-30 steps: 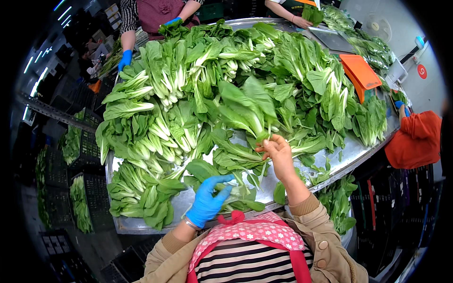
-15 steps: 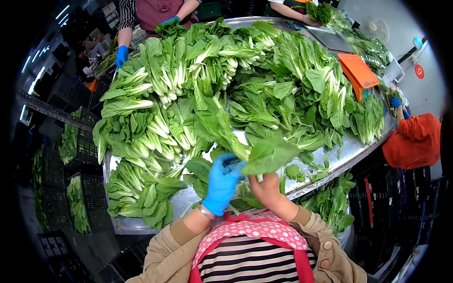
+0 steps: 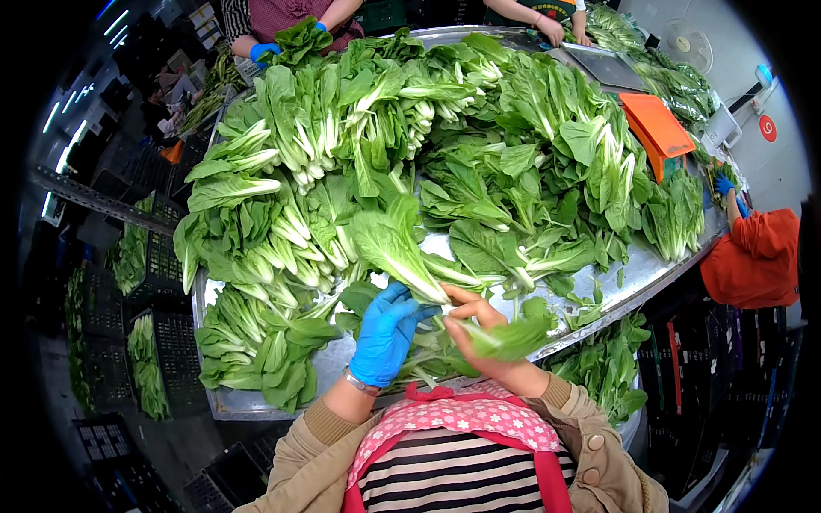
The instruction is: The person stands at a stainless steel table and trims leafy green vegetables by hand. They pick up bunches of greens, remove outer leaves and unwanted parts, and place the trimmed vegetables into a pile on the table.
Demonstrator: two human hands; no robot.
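My left hand (image 3: 382,338), in a blue glove, is closed round the lower end of a leafy green vegetable (image 3: 393,252), whose pale stalks point toward me and whose leaves lean away. Beside its base, my bare right hand (image 3: 500,369) is bent with a loose leaf (image 3: 520,336) between its fingers. That leaf is blurred by motion and hangs off to the right. Under and around both hands lies the metal table (image 3: 338,363), with piles of the same greens (image 3: 295,128) on the far and left sides and scattered leaves (image 3: 547,256) on the right.
An orange scale-like tray (image 3: 654,124) stands at the far right. Across the table are two people, one with blue gloves (image 3: 263,53). Another person's red sleeve (image 3: 748,256) is at right. Black crates (image 3: 175,350) of greens stand on the left; more greens (image 3: 599,368) lie below the right edge.
My right hand has drawn a leaf from beside the vegetable's base toward me and right. The vegetable in my left hand is turned, showing its pale stalks. Across the table, the gloved hands have come together round greens.
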